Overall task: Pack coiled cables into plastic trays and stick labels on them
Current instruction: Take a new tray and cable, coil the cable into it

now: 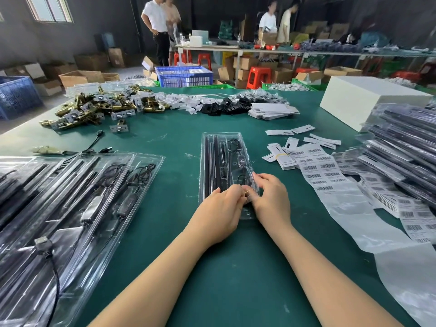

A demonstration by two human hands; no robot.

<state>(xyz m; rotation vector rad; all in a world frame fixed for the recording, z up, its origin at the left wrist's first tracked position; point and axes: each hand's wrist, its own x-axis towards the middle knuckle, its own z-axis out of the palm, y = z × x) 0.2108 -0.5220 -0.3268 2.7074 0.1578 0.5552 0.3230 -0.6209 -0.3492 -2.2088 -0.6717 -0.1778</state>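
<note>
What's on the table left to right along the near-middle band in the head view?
Stack of filled clear trays → single clear tray with both hands on its near end, left hand, right hand → barcode label strip → pile of packed trays.

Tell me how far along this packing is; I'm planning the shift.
Done: a stack of packed trays at right. In hand: both hands, left hand and right hand, work at the near end of the clear tray holding a coiled cable. Left: trays at left, barcode labels unused.
</note>
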